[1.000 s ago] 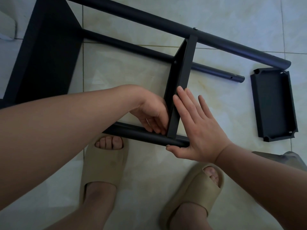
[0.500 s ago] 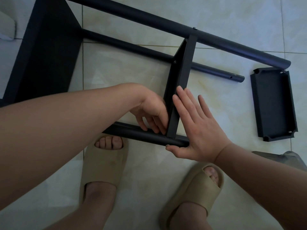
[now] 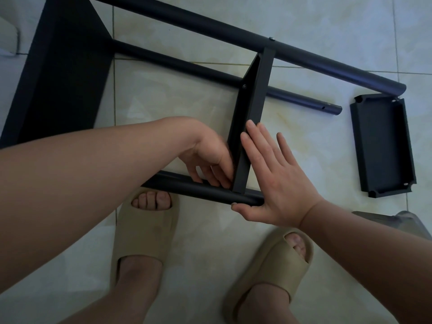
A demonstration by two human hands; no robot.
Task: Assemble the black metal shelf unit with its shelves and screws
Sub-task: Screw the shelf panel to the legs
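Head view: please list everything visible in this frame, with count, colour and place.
Round metal tubes: three visible, black, lying across the floor, far, middle and near.
Fitted metal shelves: two, black, on edge between the tubes; large one left, narrow one centre.
Loose metal shelf tray: one, black, flat on the floor, right.
Screw heads: two seen, on far tube and centre shelf.
Foam slippers: two, beige, bottom, on the feet.
Grey object: one, right edge, unidentifiable.
Tiled floor: pale cream.
Left hand: fingers at centre shelf's near corner, blurred.
Right hand: flat against that shelf's right side.
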